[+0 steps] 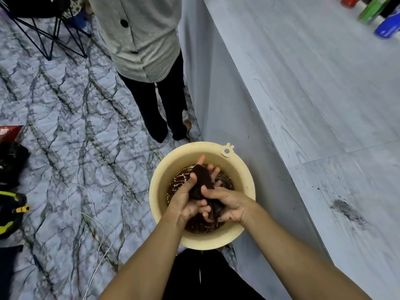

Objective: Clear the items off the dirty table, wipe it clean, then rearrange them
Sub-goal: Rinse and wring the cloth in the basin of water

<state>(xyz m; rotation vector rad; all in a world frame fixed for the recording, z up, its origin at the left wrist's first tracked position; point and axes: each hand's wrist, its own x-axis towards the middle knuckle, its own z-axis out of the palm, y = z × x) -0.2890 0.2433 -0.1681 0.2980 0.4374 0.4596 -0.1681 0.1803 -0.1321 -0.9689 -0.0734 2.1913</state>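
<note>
Basin (pixel 157 191) on marbled floor (pixel 65 126) beside smudged table (pixel 324 105); left hand (pixel 184 201) and right hand (pixel 229 202) grip cloth (pixel 201 180).

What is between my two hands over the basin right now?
A dark cloth, gripped by both the left hand and the right hand above the cream basin; the head view shows it.

A left forearm (pixel 151 258) and a right forearm (pixel 287 252) show no sleeve along their whole visible length. The left hand (pixel 184 204) is bare, and the right hand (pixel 230 205) carries small dark flecks near its heel. Between the arms, plain black cloth clothing (pixel 216 278) covers the lower body, crossed by a thin pale vertical line.
</note>
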